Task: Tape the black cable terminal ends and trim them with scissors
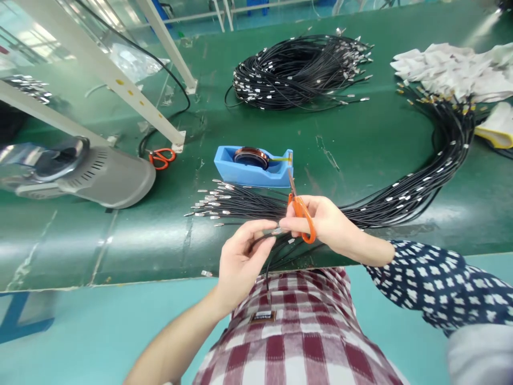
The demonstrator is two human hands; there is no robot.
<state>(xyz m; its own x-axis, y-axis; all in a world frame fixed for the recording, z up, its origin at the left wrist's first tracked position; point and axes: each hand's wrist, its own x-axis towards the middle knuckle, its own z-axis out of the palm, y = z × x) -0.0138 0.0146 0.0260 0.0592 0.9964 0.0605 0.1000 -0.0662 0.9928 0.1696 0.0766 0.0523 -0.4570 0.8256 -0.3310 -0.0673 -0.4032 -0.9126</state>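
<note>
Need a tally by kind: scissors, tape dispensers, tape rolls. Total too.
Scissors: 2 (one in the right hand, another pair beside the grey machine)
Tape dispenser: 1, blue
Tape roll: 1, in the dispenser
Total: 4

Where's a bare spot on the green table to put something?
Mostly bare: right of the blue tape dispenser, between the black coil and cable bundle; also between the grey machine and front edge. Crowded: around the left hand and right hand, with cables and orange scissors.
</note>
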